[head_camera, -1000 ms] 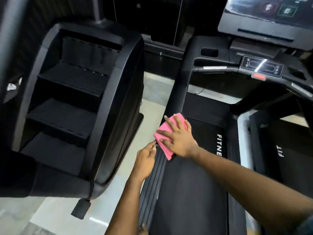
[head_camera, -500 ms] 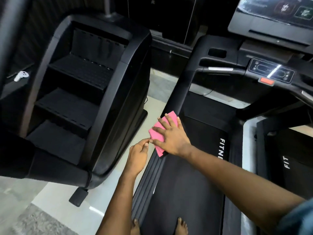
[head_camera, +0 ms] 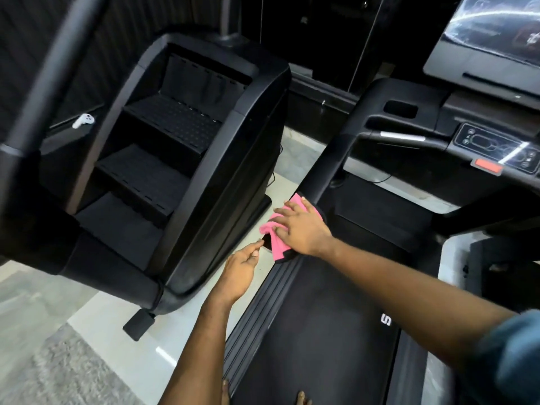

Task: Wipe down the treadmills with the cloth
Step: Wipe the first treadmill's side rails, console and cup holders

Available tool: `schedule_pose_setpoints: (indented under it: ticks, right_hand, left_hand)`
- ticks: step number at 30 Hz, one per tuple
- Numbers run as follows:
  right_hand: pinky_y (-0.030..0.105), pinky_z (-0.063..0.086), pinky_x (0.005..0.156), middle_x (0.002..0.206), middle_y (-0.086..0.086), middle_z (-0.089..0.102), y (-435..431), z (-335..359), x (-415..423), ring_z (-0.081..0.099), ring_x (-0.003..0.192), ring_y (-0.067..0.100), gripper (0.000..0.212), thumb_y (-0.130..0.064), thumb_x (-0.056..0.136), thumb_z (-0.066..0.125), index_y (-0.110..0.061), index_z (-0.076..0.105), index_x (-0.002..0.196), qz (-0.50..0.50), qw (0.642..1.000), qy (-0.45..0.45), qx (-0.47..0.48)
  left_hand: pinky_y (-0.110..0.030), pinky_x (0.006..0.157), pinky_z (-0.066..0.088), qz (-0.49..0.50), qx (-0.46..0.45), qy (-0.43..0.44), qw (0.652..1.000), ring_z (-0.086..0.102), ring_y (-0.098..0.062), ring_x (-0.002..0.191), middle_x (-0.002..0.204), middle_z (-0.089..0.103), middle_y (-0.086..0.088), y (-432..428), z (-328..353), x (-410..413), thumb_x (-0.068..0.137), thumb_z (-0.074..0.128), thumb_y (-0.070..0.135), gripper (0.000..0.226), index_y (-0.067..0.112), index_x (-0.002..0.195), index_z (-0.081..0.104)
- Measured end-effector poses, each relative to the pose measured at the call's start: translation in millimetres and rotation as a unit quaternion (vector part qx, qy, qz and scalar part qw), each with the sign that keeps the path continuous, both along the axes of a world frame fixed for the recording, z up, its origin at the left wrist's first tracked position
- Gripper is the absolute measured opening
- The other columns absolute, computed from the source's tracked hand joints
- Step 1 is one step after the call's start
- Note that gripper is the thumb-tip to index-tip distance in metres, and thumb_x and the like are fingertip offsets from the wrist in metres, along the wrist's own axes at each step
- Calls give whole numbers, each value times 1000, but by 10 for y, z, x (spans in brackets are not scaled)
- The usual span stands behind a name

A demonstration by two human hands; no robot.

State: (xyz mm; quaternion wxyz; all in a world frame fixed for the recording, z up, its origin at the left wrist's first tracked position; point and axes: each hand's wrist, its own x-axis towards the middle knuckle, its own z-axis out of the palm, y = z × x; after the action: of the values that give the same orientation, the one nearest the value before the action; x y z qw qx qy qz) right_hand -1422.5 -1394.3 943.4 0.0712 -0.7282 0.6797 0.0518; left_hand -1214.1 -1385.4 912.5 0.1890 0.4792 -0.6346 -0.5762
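Your cloth (head_camera: 276, 229) is bright pink, with a dark edge at its 6 o'clock end. The treadmill belt (head_camera: 321, 331) is matte black, and a white letter (head_camera: 386, 319) is printed on it at 4 o'clock from the cloth. The side rail (head_camera: 254, 325) is black with lengthwise ribbing. At 2 o'clock, note the orange-red button (head_camera: 487, 166) and the silver strip (head_camera: 402, 136). The stair machine (head_camera: 233, 159) at 10 o'clock is black, and its steps (head_camera: 175, 121) carry rows of small dots. The floor (head_camera: 96, 314) is pale glossy grey. The rug (head_camera: 58, 372) at 7 o'clock is mottled grey. Your sleeve (head_camera: 517, 355) is blue.
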Motion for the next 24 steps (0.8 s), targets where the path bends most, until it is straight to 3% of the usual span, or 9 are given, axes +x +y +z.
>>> schedule_pose_setpoints:
  ticks: [4, 7, 10, 14, 19, 22, 24]
  right_hand:
    - [53, -4, 125, 161, -6, 38, -222, 12, 79, 16, 155, 22, 52, -50, 104, 26, -32, 54, 145, -88, 996, 13, 11]
    - [56, -1, 124, 160, -8, 39, 4, -71, 197, 16, 155, 24, 57, -65, 98, 31, -38, 54, 143, -41, 999, -7, 6]
    - [53, -1, 125, 159, -9, 41, -106, 20, -33, 18, 154, 20, 51, -56, 103, 33, -36, 51, 146, -5, 999, -28, 32]
    - [51, 4, 125, 157, -7, 44, -324, 14, 35, 20, 153, 21, 46, -44, 103, 32, -34, 59, 139, -95, 995, 4, 20]
    - [48, 8, 124, 157, -12, 43, 18, -52, -36, 22, 152, 18, 44, -47, 106, 35, -36, 54, 144, 10, 998, -59, 5]
    - [47, 4, 126, 154, -13, 47, -244, -24, -147, 24, 152, 16, 44, -47, 106, 34, -35, 57, 142, -41, 998, -37, 4]
    - [47, 4, 125, 152, -12, 50, -281, -38, 56, 25, 151, 17, 43, -42, 104, 35, -33, 62, 136, -104, 994, -30, -10]
  left_hand:
    - [-12, 108, 29, -5, 9, 1, 1000, 44, 1, 128, 142, 55, 7, -19, -71, 11, 108, 41, 14, 41, 20, 146, 52]
    - [-15, 110, 30, -8, 9, 7, 1000, 45, -2, 132, 143, 55, 7, -37, -128, 19, 107, 42, 13, 40, 20, 145, 53]
    - [-23, 119, 27, -22, 18, 12, 1000, 43, -6, 138, 145, 54, 6, -71, -161, 36, 107, 42, 14, 40, 22, 145, 54]
    - [-29, 123, 25, -28, 28, 11, 999, 42, -9, 141, 149, 52, 2, -107, -187, 44, 107, 42, 16, 40, 22, 145, 53]
    - [-25, 121, 25, -42, 21, 12, 999, 41, -8, 142, 149, 52, 2, -126, -199, 63, 108, 42, 15, 40, 21, 146, 52]
    - [-19, 116, 27, -47, 11, 10, 999, 42, -6, 139, 150, 50, 6, -128, -193, 70, 108, 41, 15, 41, 22, 147, 51]
    - [-13, 98, 38, -47, 12, 5, 999, 53, -3, 118, 148, 53, 4, -130, -203, 73, 108, 41, 17, 41, 26, 146, 51]
